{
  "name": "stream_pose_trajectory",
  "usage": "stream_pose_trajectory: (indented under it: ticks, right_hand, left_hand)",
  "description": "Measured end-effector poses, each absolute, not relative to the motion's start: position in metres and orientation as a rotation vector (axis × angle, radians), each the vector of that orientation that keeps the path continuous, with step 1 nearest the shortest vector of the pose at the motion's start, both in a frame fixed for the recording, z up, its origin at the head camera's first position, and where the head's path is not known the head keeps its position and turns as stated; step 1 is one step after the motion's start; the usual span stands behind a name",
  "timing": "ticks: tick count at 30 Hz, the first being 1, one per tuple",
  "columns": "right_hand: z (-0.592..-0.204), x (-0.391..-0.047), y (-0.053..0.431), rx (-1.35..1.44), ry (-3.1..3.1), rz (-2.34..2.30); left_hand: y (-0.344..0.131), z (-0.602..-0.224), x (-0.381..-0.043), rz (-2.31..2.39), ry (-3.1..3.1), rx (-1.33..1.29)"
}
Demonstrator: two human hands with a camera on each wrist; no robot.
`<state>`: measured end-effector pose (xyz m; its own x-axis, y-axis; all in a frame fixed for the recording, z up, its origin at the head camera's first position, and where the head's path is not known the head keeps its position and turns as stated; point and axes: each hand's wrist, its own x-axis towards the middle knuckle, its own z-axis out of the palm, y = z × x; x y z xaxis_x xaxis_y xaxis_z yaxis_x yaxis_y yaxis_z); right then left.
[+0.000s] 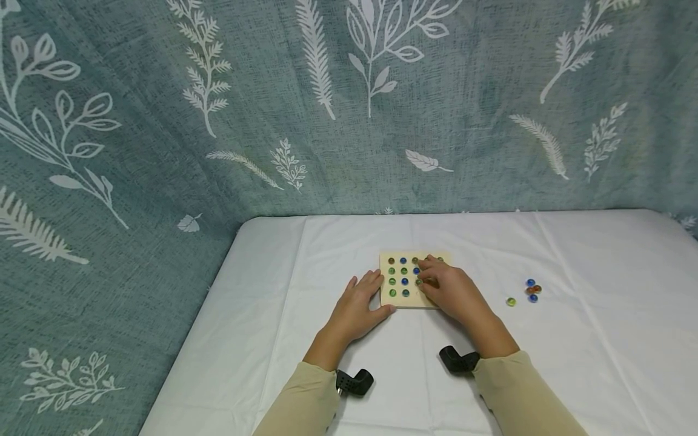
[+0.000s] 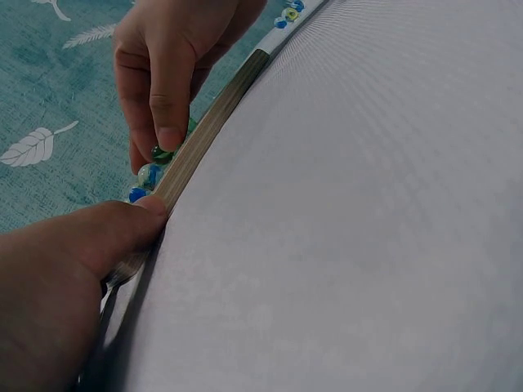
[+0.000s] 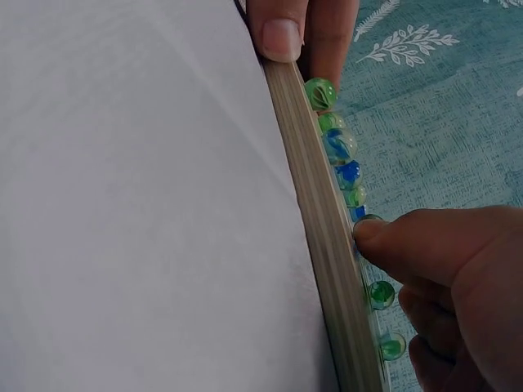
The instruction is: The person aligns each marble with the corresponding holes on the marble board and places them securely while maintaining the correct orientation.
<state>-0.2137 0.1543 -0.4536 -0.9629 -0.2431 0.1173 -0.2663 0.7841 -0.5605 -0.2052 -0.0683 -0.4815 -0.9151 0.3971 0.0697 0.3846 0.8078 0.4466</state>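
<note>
A pale wooden board (image 1: 399, 304) lies on the white table, with rows of glass marbles (image 1: 405, 281), green, blue and brownish, set on its top. My left hand (image 1: 354, 309) rests against the board's left side, fingers fairly straight along that edge and thumb on the front edge near the corner. Over the right part of the board is my right hand (image 1: 455, 293), hiding some marbles there. Its thumb and fingers pinch a dark green marble (image 2: 163, 153) right at the board's surface near the front edge, as the left wrist view shows.
To the right of the board, several loose marbles (image 1: 531, 283), blue and amber, lie in a cluster, with a yellow-green marble (image 1: 511, 301) a little nearer. A leaf-patterned teal cloth (image 1: 349, 163) hangs behind the white-covered table (image 1: 262, 363).
</note>
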Motion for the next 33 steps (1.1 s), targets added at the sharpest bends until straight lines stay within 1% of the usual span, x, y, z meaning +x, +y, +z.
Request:
stream_pose_trajectory:
  ticks: [22, 33]
  right_hand:
    - [-0.4548, -0.2129, 0.1543, 0.45, -2.911, 0.911]
    - [-0.4489, -0.2124, 0.1628, 0.363, -2.915, 0.96]
  left_hand:
    - [-0.0682, -0.4813, -0.2049, 0.733, 2.962, 0.647]
    - [-0.0677, -0.4809, -0.2043, 0.747, 2.959, 0.644]
